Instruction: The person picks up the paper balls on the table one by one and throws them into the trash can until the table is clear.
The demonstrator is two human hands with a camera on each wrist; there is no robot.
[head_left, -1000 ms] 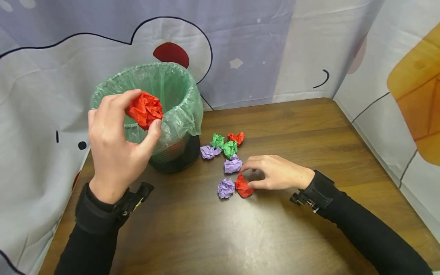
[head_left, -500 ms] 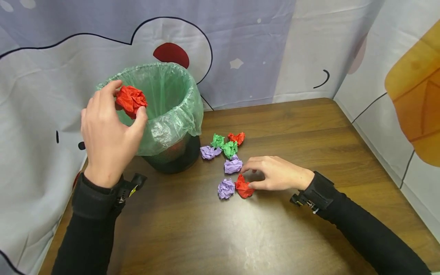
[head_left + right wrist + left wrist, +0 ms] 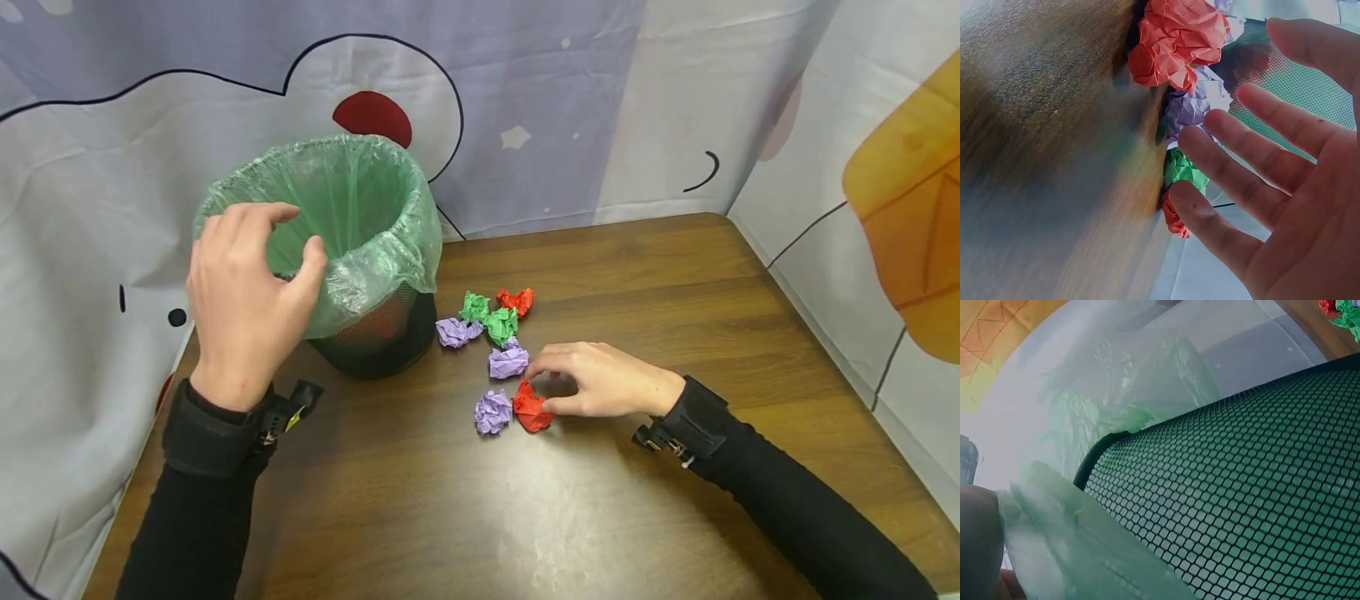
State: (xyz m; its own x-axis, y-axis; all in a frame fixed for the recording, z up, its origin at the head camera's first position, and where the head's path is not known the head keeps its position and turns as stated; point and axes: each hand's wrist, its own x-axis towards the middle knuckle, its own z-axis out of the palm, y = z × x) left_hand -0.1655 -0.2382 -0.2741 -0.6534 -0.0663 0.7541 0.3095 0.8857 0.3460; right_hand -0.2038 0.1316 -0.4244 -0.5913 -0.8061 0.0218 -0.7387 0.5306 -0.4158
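Best judged as a pick with the right hand, from just right of the near red paper ball on the worktop. Note the right fingers: apart, not clamped on the ball, with contact hard to tell. Bring thumb and fingertips gently onto opposite sides, taking care not to squash the paper or shove the near purple ball, close on the left. Mind also the middle purple ball, just on the far side; lift straight up before swinging left. See the left hand too, fingers apart with nothing between them, at the near left rim of the lined bin. Better to draw it away without snagging the green liner, leaving the mouth free.
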